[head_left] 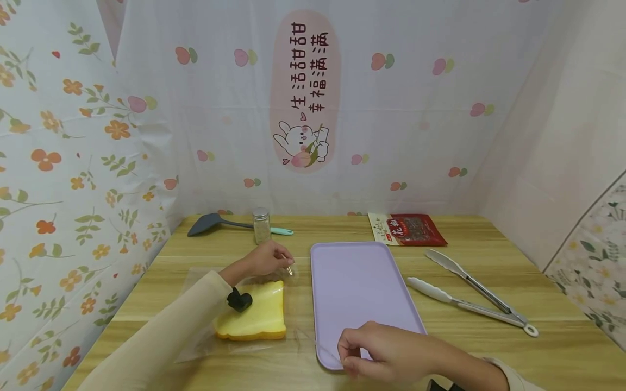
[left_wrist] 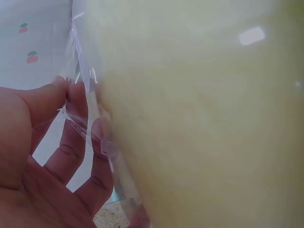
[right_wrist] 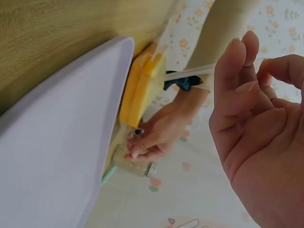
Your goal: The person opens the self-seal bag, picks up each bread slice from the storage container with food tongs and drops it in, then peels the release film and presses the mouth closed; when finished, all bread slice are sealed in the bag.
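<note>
A thick yellow bread slice [head_left: 261, 309] with a browner crust lies in a clear plastic bag [head_left: 198, 339] on the table. At its far edge, my left hand [head_left: 264, 259] pinches the bag between thumb and finger; the left wrist view shows the film [left_wrist: 81, 57] in that pinch, with the bread filling most of the frame. My right hand [head_left: 386, 350] is over the near end of a lilac tray [head_left: 362, 288]. Its fingers pinch a drawn-out strip of clear plastic [right_wrist: 190, 72], which stretches left to the bread.
Behind the left hand stands a spice jar [head_left: 261, 225], with a grey spatula [head_left: 207, 222] lying behind it. A red and cream seasoning packet [head_left: 408, 229] is at the back right. Spread tongs [head_left: 476, 293] lie right of the tray. Patterned cloth [head_left: 220, 119] hangs around the table.
</note>
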The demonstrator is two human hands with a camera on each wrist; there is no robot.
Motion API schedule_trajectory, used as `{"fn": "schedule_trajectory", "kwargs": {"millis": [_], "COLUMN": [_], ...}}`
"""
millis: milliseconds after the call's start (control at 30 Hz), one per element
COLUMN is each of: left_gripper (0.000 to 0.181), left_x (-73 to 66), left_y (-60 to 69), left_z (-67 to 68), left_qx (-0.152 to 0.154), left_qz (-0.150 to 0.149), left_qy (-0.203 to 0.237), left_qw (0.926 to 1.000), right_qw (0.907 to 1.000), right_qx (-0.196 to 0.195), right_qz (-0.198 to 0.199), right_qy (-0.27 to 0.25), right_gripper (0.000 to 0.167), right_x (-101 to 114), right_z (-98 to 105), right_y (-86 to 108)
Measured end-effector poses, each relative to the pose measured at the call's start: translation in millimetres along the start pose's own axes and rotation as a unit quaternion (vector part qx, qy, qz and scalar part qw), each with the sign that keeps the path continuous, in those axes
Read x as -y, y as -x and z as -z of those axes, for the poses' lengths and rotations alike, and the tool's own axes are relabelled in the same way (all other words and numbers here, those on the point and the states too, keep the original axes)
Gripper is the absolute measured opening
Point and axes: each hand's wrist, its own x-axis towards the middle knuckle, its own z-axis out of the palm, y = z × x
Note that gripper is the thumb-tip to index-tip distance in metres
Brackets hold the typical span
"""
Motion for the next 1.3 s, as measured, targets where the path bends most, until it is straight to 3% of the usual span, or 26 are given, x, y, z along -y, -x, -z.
{"fn": "schedule_trajectory", "kwargs": {"millis": [167, 400, 500, 600, 667, 733, 833, 900, 1000, 1133, 1200, 1300], "left_gripper": [0.013, 0.013, 0.013, 0.013, 0.013, 0.013, 0.014, 0.015, 0.016, 0.017, 0.017, 0.016], "left_x": [0.3, 2.3, 1.9, 1.0, 0.2, -0.7, -1.8, -1.8, -1.2, 1.1, 2.4, 4.5], "left_y": [-0.8, -1.0, -0.9, -0.9, -0.7, -0.4, -0.2, -0.4, -1.0, -2.3, -2.6, -2.8], "left_z": [-0.2, -1.0, -1.0, -0.9, -0.5, 0.1, 0.8, 0.9, 0.5, 0.2, 0.3, 0.6], "left_qx": [-0.004, -0.004, -0.003, -0.002, -0.001, -0.001, -0.001, 0.0, 0.002, 0.005, 0.005, 0.006], "left_qz": [0.002, -0.002, -0.007, -0.01, -0.007, -0.003, 0.002, 0.001, 0.002, 0.006, 0.011, 0.012], "left_qy": [-0.004, -0.009, -0.012, -0.013, -0.011, -0.009, -0.005, -0.005, -0.002, -0.005, -0.005, -0.007], "left_qw": [1.0, 1.0, 0.9999, 0.9999, 0.9999, 1.0, 1.0, 1.0, 1.0, 1.0, 0.9999, 0.9999], "right_qw": [0.9998, 0.9963, 0.9922, 0.9837, 0.9827, 0.9893, 0.9947, 0.994, 0.9915, 0.9672, 0.9562, 0.9468], "right_qx": [0.0, 0.059, 0.075, 0.069, 0.061, 0.058, 0.06, 0.059, 0.065, 0.063, 0.055, 0.044], "right_qz": [0.0, -0.029, -0.061, -0.136, -0.138, -0.092, 0.043, 0.073, 0.018, -0.098, -0.154, -0.215], "right_qy": [-0.02, -0.056, -0.078, -0.095, -0.108, -0.097, -0.072, -0.056, -0.112, -0.226, -0.243, -0.236], "right_gripper": [0.009, 0.005, 0.004, 0.007, 0.011, 0.011, 0.013, 0.016, 0.02, 0.022, 0.021, 0.019], "right_x": [8, 32, 43, 56, 60, 58, 45, 35, 18, -14, -30, -53], "right_z": [6, 19, 24, 28, 32, 38, 53, 65, 81, 95, 101, 110], "right_y": [11.0, 25.3, 34.1, 46.1, 53.3, 59.5, 67.3, 75.8, 95.6, 125.5, 138.7, 155.0]}}
